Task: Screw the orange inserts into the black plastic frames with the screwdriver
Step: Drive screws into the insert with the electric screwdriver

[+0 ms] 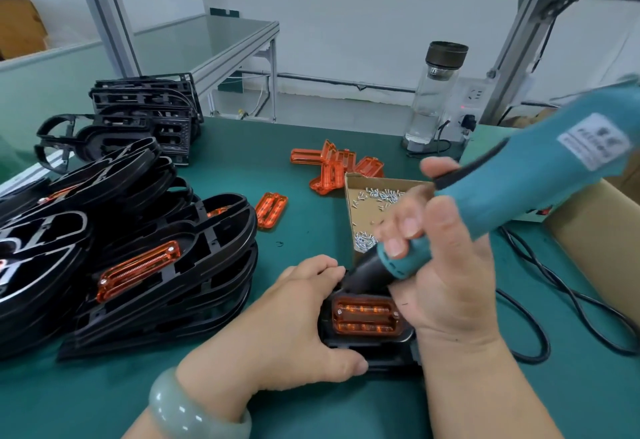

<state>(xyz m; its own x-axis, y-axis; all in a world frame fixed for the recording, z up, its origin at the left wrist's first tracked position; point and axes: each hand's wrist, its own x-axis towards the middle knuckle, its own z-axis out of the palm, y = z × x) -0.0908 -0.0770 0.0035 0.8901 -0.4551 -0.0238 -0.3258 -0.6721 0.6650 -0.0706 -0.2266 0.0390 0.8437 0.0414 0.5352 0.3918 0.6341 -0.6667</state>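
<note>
A black plastic frame (374,355) lies on the green mat near the front edge, with an orange insert (365,317) seated in it. My left hand (294,321) grips the frame's left side, thumb curled under its front edge. My right hand (440,265) holds a teal electric screwdriver (519,189), tilted, its black nose pointing down at the insert's top left corner. The bit tip is hidden behind the nose and my left fingers.
A pile of black frames (145,265), some with orange inserts, fills the left side. Loose orange inserts (336,168) lie mid-table, one more (272,210) beside the pile. A cardboard tray of screws (370,210), a glass bottle (433,99), a cardboard box (595,237) and black cables (554,300) sit on the right.
</note>
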